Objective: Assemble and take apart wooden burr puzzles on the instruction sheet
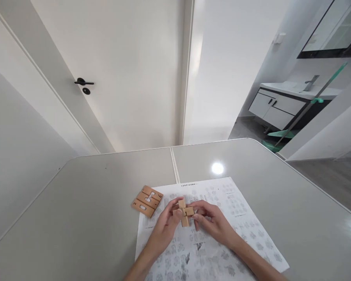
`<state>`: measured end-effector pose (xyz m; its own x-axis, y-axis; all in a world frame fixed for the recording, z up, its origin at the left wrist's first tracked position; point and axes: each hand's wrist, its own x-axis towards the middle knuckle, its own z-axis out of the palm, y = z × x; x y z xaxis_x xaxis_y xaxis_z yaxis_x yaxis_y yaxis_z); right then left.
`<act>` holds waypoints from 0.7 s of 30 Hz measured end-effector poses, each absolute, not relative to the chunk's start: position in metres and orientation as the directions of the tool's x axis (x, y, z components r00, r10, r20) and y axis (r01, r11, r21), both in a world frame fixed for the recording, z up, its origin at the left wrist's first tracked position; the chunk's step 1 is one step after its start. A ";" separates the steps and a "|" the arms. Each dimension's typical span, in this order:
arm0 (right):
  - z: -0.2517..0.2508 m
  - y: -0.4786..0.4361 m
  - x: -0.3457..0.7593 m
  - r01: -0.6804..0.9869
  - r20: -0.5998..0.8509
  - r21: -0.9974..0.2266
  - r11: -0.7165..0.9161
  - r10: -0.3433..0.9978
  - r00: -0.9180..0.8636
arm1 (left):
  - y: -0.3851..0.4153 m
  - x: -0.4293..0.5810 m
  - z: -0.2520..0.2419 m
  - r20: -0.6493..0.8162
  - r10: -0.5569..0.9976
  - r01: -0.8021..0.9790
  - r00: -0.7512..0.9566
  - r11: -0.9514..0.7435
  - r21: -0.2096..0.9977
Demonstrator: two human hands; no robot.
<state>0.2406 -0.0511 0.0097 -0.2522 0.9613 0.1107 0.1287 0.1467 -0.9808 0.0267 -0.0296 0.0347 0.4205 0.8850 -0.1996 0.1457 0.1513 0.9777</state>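
A small cross-shaped wooden burr puzzle (185, 214) of light interlocking blocks is held over the printed paper sheet (245, 210). My left hand (167, 223) grips it from the left, with the thumb on its near face. At the right-hand block, my right hand (213, 223) has its thumb and fingers curled against the end. A small dark slot shows near the puzzle's middle. To the left of my left hand lies a flat brown wooden piece (148, 212) with cut-out openings and engraved numbers, overlapping the sheet's corner.
The grey table (84, 210) has a pale seam (174, 164) across its far part. Beyond its far edge is a white door (128, 78) with a black handle (84, 82). At the right stand a sink cabinet (276, 105) and a green-and-grey long-handled tool (316, 100).
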 end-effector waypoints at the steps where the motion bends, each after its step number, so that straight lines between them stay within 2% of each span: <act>1: 0.009 -0.052 0.240 0.117 0.118 -0.981 0.152 0.959 -0.257 | -0.029 0.027 0.036 -0.203 0.883 0.126 0.423 0.165 0.978; 8: 0.009 -0.050 0.242 0.115 0.050 -0.989 0.088 0.954 -0.296 | -0.035 0.036 0.040 -0.033 0.931 0.049 0.363 0.016 0.999; 14: 0.006 -0.050 0.240 -0.008 0.024 -1.000 0.022 0.943 -0.331 | -0.034 0.034 0.031 -0.063 0.914 0.110 0.401 0.020 0.994; 21: 0.014 -0.050 0.244 0.209 0.016 -0.971 0.113 0.909 -0.416 | -0.035 0.035 0.026 0.071 0.929 0.279 0.362 -0.180 0.943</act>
